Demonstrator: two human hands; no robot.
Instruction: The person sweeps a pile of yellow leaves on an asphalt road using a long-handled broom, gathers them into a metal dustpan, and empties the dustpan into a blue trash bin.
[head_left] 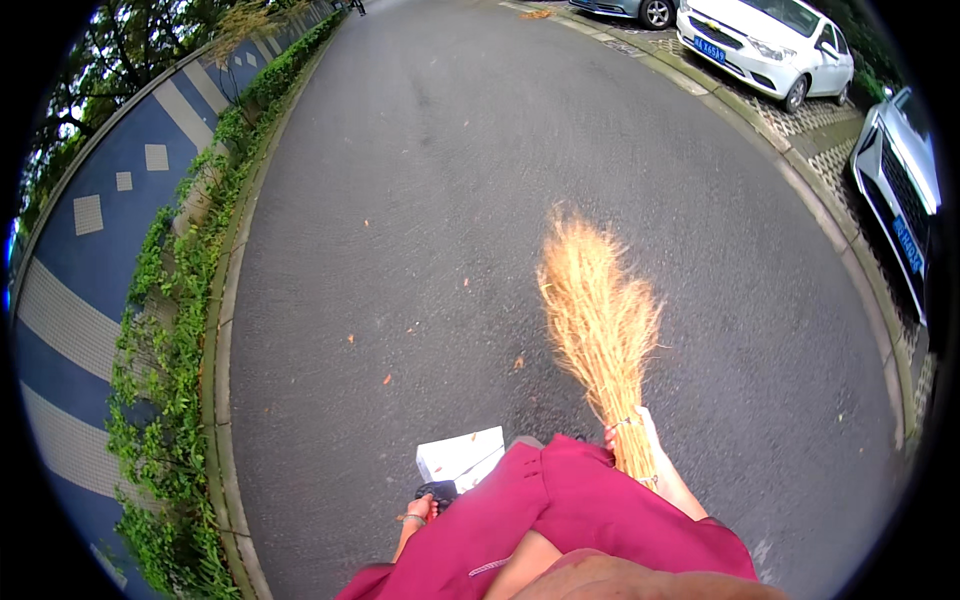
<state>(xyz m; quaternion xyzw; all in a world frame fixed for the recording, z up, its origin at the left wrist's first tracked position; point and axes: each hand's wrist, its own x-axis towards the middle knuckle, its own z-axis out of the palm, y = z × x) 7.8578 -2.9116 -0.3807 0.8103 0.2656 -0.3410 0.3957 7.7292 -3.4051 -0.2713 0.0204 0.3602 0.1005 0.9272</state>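
My right hand (650,432) is wrapped round the bound neck of a straw broom (600,310). Its pale, loose bristles fan out ahead of me, away from my body, above the asphalt. On the left, my left hand (423,508) is closed at a dark, black part (437,492) beside a white, box-shaped dustpan (460,456). A few small brownish bits show on the white surface. My purple-red clothing hides the lower end of the broom and part of the dustpan.
Grey asphalt road (400,150) stretches ahead, dotted with a few fallen leaves (519,362). Along the left run a kerb, a green hedge (160,400) and a blue patterned wall (110,190). Beyond the right kerb stand a white car (765,45) and other parked cars.
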